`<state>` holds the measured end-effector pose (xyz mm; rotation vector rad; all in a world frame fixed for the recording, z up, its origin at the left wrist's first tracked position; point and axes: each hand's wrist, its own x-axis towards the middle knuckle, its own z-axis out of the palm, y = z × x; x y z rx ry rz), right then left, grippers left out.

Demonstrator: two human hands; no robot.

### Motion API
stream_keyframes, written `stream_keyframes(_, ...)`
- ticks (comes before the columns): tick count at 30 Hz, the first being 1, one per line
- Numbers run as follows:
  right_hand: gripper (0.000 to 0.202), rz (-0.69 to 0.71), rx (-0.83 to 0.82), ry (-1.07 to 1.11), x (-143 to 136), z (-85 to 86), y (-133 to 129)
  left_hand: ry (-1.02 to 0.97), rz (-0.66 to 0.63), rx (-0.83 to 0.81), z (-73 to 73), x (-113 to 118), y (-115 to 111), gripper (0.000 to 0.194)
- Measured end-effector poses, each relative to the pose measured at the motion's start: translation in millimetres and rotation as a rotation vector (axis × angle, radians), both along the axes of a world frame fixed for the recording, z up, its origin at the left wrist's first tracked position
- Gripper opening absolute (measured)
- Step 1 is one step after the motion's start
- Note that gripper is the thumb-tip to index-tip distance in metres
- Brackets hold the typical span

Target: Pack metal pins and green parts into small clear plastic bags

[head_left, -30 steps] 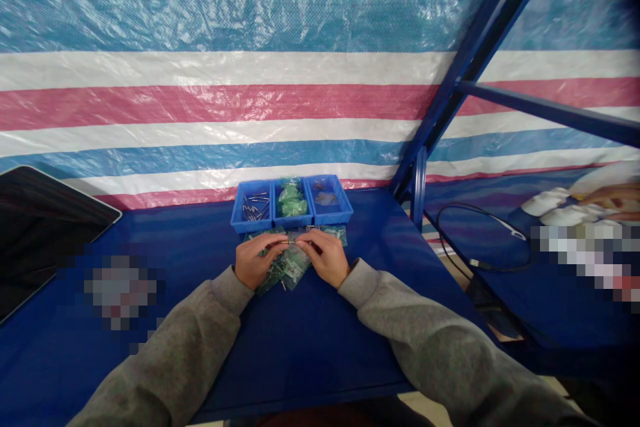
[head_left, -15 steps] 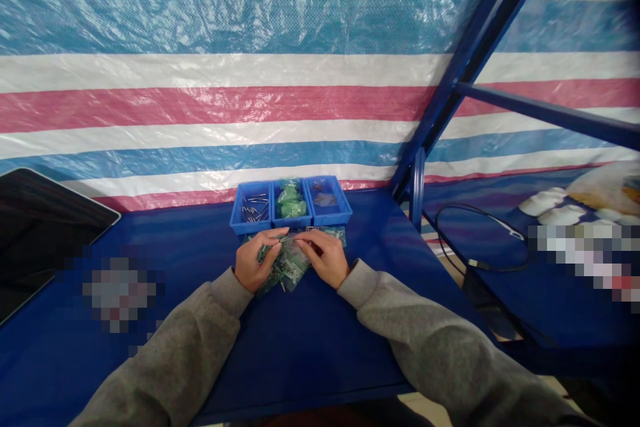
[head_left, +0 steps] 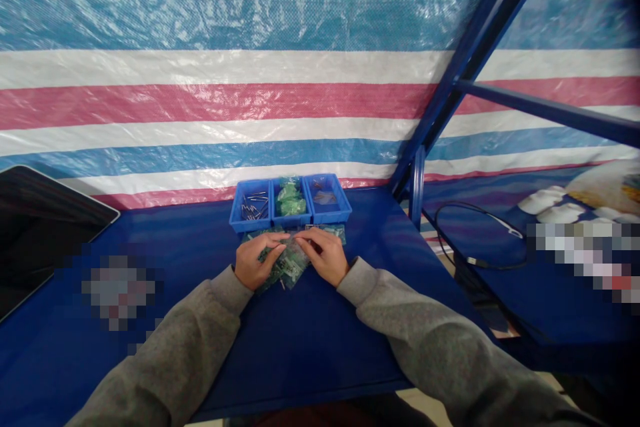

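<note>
Centrally | green packets (head_left: pixel 291 272) beneath left hand (head_left: pixel 256 260), right hand (head_left: pixel 326 257) | grip narrow, contents unclear

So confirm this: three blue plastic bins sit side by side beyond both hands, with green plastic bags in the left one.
Wrong bin: the head view shows the green plastic bags in the middle blue plastic bin; the left bin holds slim metal rods. The rest stands.

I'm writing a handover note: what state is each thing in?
Left hand: bent, grip unclear.
Right hand: bent, grip unclear.
Loose packets: piled, overlapping.
Left bin: open, holding metal pieces.
Middle bin: open, well filled.
Right bin: open, sparsely filled.
Cable: loosely looped.
Black panel: dark.
</note>
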<state>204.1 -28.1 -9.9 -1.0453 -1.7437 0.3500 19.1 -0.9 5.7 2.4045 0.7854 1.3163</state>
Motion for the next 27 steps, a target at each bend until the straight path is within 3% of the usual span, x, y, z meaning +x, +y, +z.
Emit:
stream_keyframes(21, 0.018, -0.016, 0.003, -0.014, -0.4, 0.7, -0.9, 0.026, 0.133, 0.067, -3.1, 1.2, 2.8, 0.009)
stream_keyframes(27, 0.02, -0.012, 0.0, -0.015, 0.0, 1.5, -1.3, 0.049, 0.035, 0.109, -3.3, -0.2, 7.1, 0.015)
